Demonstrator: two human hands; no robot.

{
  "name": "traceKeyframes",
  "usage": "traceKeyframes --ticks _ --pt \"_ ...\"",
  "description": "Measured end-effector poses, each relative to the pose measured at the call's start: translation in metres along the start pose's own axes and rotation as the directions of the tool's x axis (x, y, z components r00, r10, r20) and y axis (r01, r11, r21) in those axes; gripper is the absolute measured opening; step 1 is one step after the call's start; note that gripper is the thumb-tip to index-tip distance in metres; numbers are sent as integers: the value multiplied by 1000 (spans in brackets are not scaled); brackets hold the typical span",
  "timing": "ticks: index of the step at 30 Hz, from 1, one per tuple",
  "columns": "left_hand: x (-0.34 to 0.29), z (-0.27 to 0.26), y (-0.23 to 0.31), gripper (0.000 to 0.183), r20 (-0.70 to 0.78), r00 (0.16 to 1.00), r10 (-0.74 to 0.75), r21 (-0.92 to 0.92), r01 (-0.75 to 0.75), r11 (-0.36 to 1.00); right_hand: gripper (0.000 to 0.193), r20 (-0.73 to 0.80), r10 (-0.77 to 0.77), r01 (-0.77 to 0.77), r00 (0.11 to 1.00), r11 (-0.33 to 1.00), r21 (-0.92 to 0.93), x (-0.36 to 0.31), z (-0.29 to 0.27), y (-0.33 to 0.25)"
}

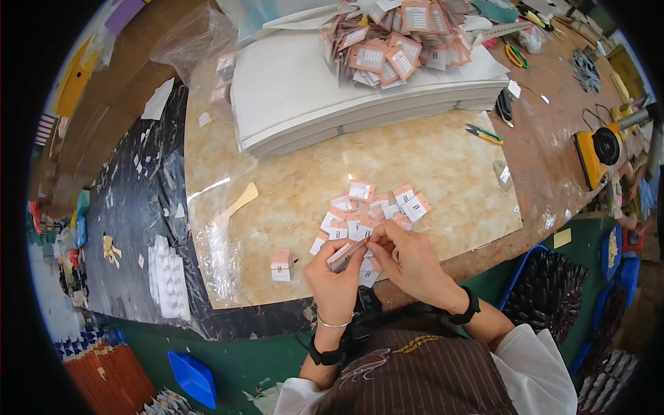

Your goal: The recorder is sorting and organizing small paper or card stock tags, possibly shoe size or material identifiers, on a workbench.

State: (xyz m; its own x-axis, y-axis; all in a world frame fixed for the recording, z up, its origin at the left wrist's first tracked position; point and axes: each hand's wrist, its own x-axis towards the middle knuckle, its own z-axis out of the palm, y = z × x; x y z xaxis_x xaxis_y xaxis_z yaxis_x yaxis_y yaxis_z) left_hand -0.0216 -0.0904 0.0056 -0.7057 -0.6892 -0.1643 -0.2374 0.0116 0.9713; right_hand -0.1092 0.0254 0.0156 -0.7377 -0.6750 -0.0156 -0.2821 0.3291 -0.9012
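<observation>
Over the near edge of the worktop, my left hand (332,282) is closed round a small stack of tags (342,259), peach and white printed cards held on edge. My right hand (415,266) meets it from the right, thumb and forefinger pinched at the stack's upper end on what looks like one tag. Just beyond both hands lies a loose heap of the same tags (361,190), partly hidden by my fingers. To the left of my left hand, a neat little pile of tags (281,265) sits apart.
A thick stack of white sheets (290,90) crosses the far side, with a large heap of tags (401,41) on top. Yellow-handled thread snips (484,134) lie at right, near a yellow tool (596,153). A cream spatula-shaped piece (242,199) lies left. Blue bins (191,377) stand below.
</observation>
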Motion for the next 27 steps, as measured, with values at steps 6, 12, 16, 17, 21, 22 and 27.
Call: traceKeyframes --ticks 6,12,16,17,21,22,27 --pt "-2 1 1 9 28 991 130 223 -133 966 16 135 176 -219 975 856 467 7 -4 18" --pt "4 1 3 11 137 985 102 318 -141 937 19 404 182 -397 897 734 550 17 -18 41" --pt "7 -4 3 12 269 956 121 376 -220 900 22 522 183 -482 833 703 522 20 -26 43" --pt "7 -5 4 13 281 950 138 380 -243 893 21 547 183 -496 817 708 503 20 -26 45" --pt "7 -6 2 15 294 930 221 371 -324 870 19 592 122 -489 797 705 513 19 -24 55" --pt "7 -5 4 15 273 936 220 373 -314 873 19 587 96 -475 804 698 536 17 -24 56" --pt "9 -8 -2 17 272 948 168 303 -250 920 16 538 51 -407 841 717 567 11 -31 49"
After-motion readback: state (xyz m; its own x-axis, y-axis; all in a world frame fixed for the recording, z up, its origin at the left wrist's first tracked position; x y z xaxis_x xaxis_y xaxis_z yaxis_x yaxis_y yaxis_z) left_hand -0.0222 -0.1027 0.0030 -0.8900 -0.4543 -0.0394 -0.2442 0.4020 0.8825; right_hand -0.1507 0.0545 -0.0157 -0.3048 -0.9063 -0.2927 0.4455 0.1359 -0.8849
